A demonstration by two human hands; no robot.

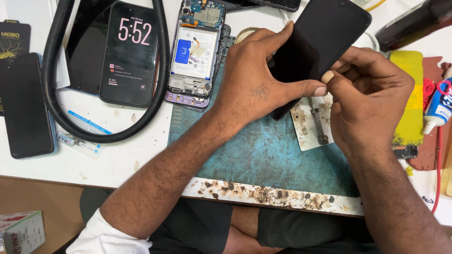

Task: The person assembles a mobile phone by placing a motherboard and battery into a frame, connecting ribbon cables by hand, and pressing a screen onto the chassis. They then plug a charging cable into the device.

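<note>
Both my hands hold a black phone (318,40) tilted above a worn teal work mat (263,155). My left hand (256,77) grips its lower left edge, thumb lying along the bottom of the dark screen. My right hand (369,94) pinches the lower right edge, thumb tip meeting the left thumb on the glass. The phone's lower corner is hidden behind my left hand.
An opened phone (197,49) with its battery and board bare lies left of my hands. A lit phone (129,54) rests inside a black hose loop (54,101). Another dark phone (23,106) lies far left. A white scorched plate with a spring (316,123), a yellow sheet (410,101) and a glue tube (440,108) lie right.
</note>
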